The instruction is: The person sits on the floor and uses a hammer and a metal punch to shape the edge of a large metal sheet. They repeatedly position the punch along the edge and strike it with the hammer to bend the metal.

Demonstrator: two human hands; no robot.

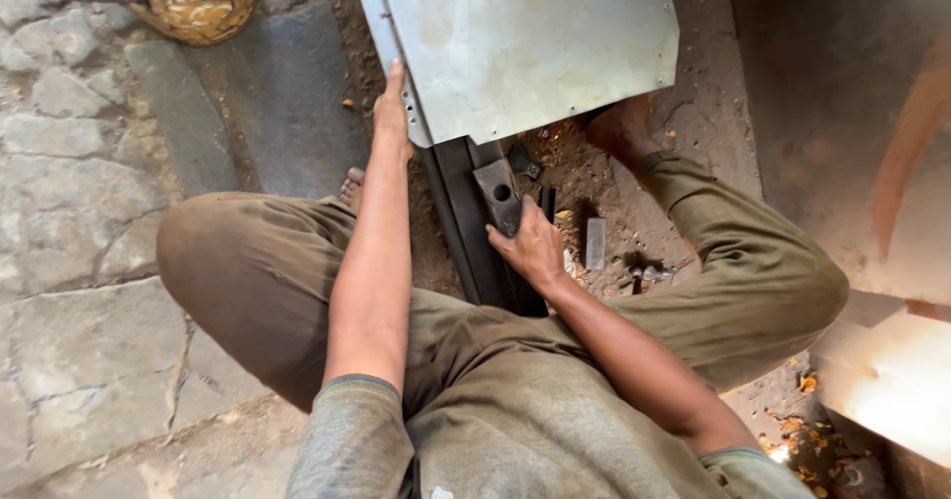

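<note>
Hammer head [498, 194], dark with a round eye, lies on a dark steel bar [474, 231] just beyond the right hand [530, 246], whose fingers curl loosely over its near end. Right of that hand, a small metal block [594, 243] rests on the dirt floor [693, 112]. Farther out, the left hand [392, 112] lies flat and open, fingers extended, pressing the edge of a metal sheet [535, 38] across the bar.

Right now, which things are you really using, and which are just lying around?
In use:
left hand steadying the metal sheet
right hand on the hammer head
dark steel bar under the sheet

Lying about:
small metal block
yellow pot
small tool in the dirt
</note>
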